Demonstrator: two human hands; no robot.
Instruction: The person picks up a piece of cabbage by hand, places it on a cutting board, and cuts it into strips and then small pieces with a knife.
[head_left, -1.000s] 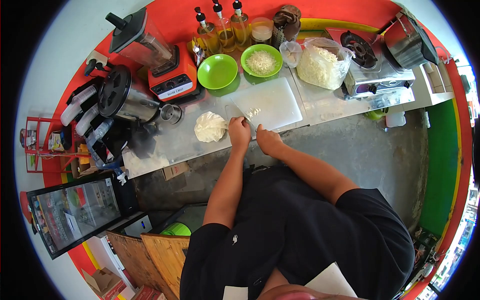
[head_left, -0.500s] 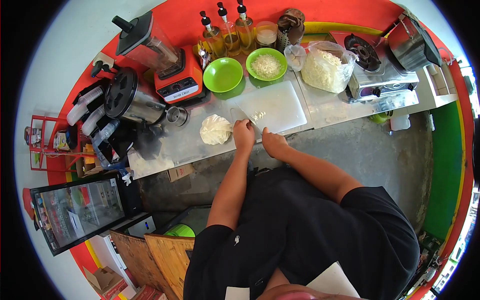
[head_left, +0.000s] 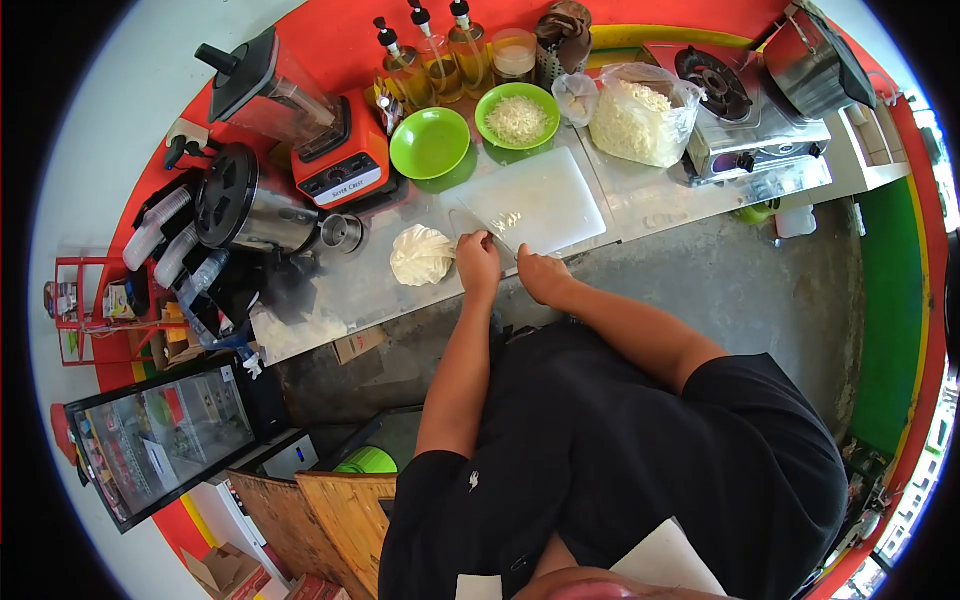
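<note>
My right hand [head_left: 543, 275] is closed around the handle of a knife, whose thin blade [head_left: 502, 243] slants up and left over the near edge of the white cutting board [head_left: 565, 200]. My left hand [head_left: 478, 262] has its fingers curled together by the blade; what they pinch, if anything, is hidden. Small pale chopped pieces [head_left: 508, 220] lie on the board just beyond the blade. Left of my left hand, a pale, wrinkled piece that looks like cabbage [head_left: 421, 255] rests on the steel counter [head_left: 375, 285].
Behind the board stand an empty green bowl [head_left: 430, 145] and a green bowl of pale shreds [head_left: 518, 118]. A clear bag of shreds [head_left: 645, 120] and a gas stove [head_left: 750, 140] are to the right. A red blender [head_left: 340, 175] and metal cup [head_left: 342, 233] stand left.
The camera view has shifted slightly, moving the counter things a little left and up in view. My hands stay at the board's near edge, in nearly the same pose.
</note>
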